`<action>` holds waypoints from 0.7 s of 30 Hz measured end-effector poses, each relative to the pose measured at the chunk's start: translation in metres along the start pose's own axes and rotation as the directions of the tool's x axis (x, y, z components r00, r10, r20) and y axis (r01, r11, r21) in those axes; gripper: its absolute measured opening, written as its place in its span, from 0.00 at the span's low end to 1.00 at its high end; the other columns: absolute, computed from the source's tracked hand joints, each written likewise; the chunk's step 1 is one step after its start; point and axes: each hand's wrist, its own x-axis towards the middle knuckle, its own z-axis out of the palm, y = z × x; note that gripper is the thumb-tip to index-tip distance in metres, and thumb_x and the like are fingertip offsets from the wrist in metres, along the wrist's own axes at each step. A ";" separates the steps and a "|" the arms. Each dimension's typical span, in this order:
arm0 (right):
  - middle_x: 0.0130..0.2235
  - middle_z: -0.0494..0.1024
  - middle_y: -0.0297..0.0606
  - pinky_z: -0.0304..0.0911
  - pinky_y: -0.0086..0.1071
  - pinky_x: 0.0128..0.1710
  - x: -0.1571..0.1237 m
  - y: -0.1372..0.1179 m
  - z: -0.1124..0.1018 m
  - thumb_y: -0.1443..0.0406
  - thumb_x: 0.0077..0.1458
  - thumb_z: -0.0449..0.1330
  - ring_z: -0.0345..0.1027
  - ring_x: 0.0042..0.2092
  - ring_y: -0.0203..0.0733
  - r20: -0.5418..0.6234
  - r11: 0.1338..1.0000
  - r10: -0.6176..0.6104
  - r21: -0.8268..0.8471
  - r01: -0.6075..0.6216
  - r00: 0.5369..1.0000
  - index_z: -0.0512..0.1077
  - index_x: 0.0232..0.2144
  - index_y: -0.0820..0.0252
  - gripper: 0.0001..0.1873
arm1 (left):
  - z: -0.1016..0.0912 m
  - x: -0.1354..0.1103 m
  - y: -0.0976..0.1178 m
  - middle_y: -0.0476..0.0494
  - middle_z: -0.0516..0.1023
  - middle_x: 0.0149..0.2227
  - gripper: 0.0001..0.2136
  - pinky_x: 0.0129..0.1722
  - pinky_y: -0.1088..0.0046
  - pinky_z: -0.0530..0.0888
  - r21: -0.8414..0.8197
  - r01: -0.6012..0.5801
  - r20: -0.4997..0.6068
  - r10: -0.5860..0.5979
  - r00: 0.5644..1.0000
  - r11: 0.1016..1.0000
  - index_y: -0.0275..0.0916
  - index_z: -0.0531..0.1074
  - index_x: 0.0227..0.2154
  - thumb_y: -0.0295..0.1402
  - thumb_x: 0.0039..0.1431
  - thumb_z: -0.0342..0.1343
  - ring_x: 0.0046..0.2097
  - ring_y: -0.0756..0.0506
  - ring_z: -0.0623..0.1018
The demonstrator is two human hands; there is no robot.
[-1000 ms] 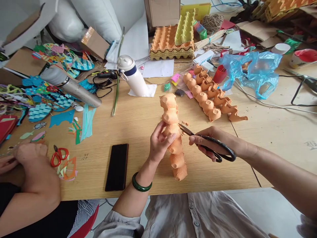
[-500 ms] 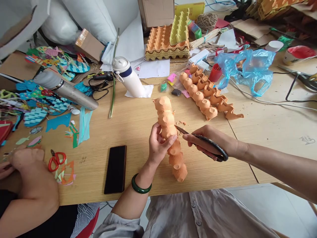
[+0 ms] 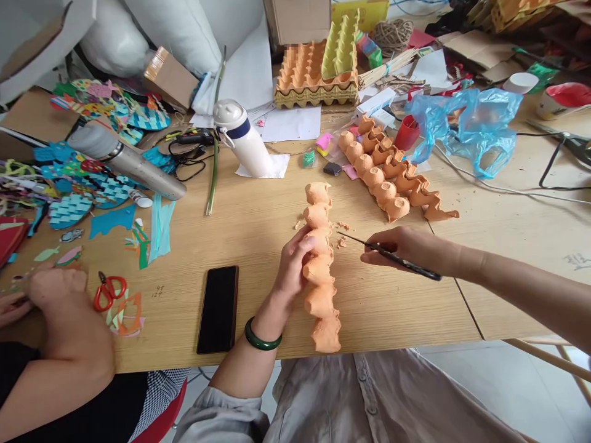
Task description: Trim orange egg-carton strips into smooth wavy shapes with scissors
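Observation:
My left hand (image 3: 292, 268) is closed round the middle of a long orange strip of egg-carton cups (image 3: 321, 264), held over the wooden table (image 3: 258, 227). My right hand (image 3: 410, 249) grips black scissors (image 3: 392, 258). Their blades point left at the strip and stop a little short of it. Small orange crumbs (image 3: 341, 237) lie on the table beside the strip. A green bangle (image 3: 261, 340) sits on my left wrist.
A black phone (image 3: 218, 307) lies left of my arm. More cut carton strips (image 3: 392, 175) lie behind, with stacked egg trays (image 3: 318, 77), a white bottle (image 3: 244, 141) and a blue plastic bag (image 3: 466, 126). Another person's hands (image 3: 50, 295) rest at left near red scissors (image 3: 108, 289).
The scissors have pulled back to the right, out of the strip. The strip has turned in my left hand and now lies straighter, its near end lower.

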 end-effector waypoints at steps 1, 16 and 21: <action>0.24 0.71 0.32 0.57 0.27 0.24 -0.002 0.002 -0.008 0.44 0.52 0.67 0.60 0.25 0.32 0.065 0.999 -0.041 -0.032 0.043 0.997 0.79 0.33 0.58 0.23 | -0.001 -0.001 0.001 0.45 0.79 0.38 0.18 0.34 0.70 0.70 -0.008 0.048 0.013 -0.048 0.999 0.999 0.43 0.79 0.47 0.47 0.59 0.58 0.33 0.47 0.73; 0.24 0.78 0.26 0.51 0.28 0.29 -0.004 -0.013 -0.067 0.50 0.47 0.72 0.61 0.25 0.27 0.335 0.936 0.081 -0.349 0.044 0.939 0.84 0.42 0.62 0.26 | 0.003 -0.012 0.012 0.42 0.80 0.33 0.15 0.42 0.56 0.71 0.166 0.309 0.227 -0.342 0.912 0.936 0.48 0.82 0.35 0.50 0.52 0.61 0.38 0.36 0.76; 0.28 0.81 0.27 0.55 0.27 0.33 -0.001 -0.021 -0.064 0.57 0.41 0.76 0.68 0.29 0.27 0.232 0.936 0.228 -0.320 -0.147 0.946 0.84 0.36 0.68 0.23 | 0.010 -0.028 0.012 0.43 0.81 0.32 0.11 0.44 0.52 0.71 0.137 0.214 0.152 -0.234 0.960 0.967 0.49 0.82 0.37 0.46 0.55 0.61 0.42 0.32 0.79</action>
